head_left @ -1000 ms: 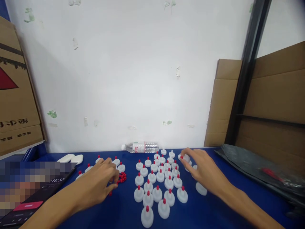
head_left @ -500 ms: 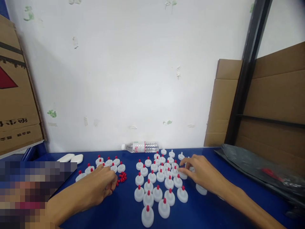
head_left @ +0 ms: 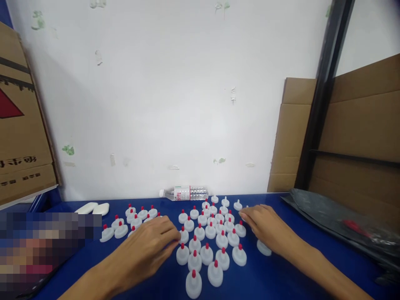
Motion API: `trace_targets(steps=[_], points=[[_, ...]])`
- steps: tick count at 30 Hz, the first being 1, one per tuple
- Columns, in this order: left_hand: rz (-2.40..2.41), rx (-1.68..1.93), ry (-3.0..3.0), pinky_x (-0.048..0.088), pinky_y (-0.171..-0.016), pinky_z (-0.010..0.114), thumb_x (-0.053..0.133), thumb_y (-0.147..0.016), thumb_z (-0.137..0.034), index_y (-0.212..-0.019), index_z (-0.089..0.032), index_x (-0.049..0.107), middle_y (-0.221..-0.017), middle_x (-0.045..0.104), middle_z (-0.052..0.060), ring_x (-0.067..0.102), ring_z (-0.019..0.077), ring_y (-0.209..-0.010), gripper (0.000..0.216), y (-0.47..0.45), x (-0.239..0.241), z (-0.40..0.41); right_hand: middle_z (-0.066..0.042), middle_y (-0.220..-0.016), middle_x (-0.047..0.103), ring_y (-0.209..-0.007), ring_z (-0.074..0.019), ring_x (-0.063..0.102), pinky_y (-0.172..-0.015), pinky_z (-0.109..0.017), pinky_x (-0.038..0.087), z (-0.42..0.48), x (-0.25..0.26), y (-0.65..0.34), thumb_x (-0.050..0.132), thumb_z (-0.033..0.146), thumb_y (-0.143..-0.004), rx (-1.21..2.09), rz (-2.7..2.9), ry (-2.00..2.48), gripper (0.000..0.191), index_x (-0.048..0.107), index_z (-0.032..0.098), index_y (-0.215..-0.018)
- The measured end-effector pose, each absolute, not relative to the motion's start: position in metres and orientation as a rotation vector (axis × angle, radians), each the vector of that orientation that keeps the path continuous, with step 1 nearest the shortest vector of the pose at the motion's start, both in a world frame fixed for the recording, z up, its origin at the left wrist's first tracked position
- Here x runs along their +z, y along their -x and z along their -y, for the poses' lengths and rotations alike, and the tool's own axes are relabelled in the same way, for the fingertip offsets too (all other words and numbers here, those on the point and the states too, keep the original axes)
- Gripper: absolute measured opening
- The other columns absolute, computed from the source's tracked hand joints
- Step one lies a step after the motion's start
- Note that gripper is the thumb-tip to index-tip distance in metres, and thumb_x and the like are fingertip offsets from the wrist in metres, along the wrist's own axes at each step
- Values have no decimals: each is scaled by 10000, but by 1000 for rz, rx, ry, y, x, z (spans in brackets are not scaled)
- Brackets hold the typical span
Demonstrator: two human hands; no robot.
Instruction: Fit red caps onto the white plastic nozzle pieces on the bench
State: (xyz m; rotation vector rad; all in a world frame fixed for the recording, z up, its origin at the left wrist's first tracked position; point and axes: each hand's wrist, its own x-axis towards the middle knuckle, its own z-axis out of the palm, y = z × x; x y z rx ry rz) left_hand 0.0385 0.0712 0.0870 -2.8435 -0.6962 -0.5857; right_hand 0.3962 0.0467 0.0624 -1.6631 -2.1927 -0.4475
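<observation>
Several white bottle caps with red tips [head_left: 208,233] stand in rows at the middle of the blue table [head_left: 275,279]. My left hand [head_left: 150,248] lies just left of them, fingers pressed together, fingertips next to a cap in the left column [head_left: 183,236]; what they pinch is hidden. My right hand [head_left: 265,227] rests low at the right side of the rows, fingers stretched toward the caps at the back right [head_left: 238,205], holding nothing. A white cap without a red tip [head_left: 264,248] lies by my right wrist. A second group of tipped caps [head_left: 131,218] stands to the left.
A clear water bottle [head_left: 184,193] lies against the white wall. Two white oblong pieces [head_left: 92,207] sit at the back left. Black plastic sheeting [head_left: 337,221] covers the right side. Cardboard boxes stand at the left [head_left: 18,133] and right [head_left: 362,125].
My left hand moved right from the small red pile to the left column of caps and now covers that pile. My right hand let go of a cap in the rows and shifted slightly back.
</observation>
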Motion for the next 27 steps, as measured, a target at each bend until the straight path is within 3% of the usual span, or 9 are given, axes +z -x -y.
trace_targets(steps=[3, 6, 9, 13, 19, 27], points=[[496, -768, 2755, 426, -688, 300, 426, -1038, -115, -1034, -184, 635, -878, 675, 34, 571, 171, -766, 220, -45, 80, -67, -97, -1115, 753, -1015, -266, 724, -864, -372, 536, -44, 68, -390, 409, 336, -1067, -470, 2123, 1598, 320, 684, 207, -1169], [436, -974, 2681, 419, -656, 290, 479, -1039, -141, -1080, -188, 632, -860, 683, 26, 561, 158, -730, 166, -51, 74, -61, -107, -1227, 691, -1000, -244, 721, -803, -366, 587, -32, 73, -375, 465, 383, -1051, -448, 2092, 1428, 340, 596, 228, -1324], [403, -1115, 2664, 436, -638, 269, 519, -1030, -154, -1064, -192, 645, -840, 698, 19, 581, 141, -702, 136, -58, 72, -51, -117, -1249, 663, -1041, -211, 707, -818, -338, 604, -14, 76, -355, 425, 237, -1053, -471, 2215, 1135, 325, 582, 234, -1338], [332, -1193, 2633, 475, -595, 235, 530, -1017, -138, -1025, -184, 668, -819, 728, 25, 617, 127, -656, 146, -68, 75, -37, -125, -1252, 678, -1168, -209, 652, -934, -335, 573, 6, 77, -330, 417, -2, -930, -541, 2400, 763, 485, 600, 205, -1329], [276, -1306, 2657, 530, -599, 210, 543, -1008, -137, -1053, -171, 682, -830, 742, 39, 665, 119, -667, 150, -70, 71, -38, -66, -1107, 716, -969, -161, 675, -862, -282, 567, 11, 69, -314, 569, 100, -962, -487, 2442, 681, 242, 657, 215, -1155], [273, -1300, 2777, 543, -614, 225, 533, -1013, -149, -1098, -187, 679, -874, 750, 57, 693, 137, -712, 173, -68, 55, -44, -36, -1089, 723, -929, -147, 645, -808, -274, 545, 8, 66, -312, 526, 98, -1000, -505, 2409, 597, 244, 644, 212, -1181]])
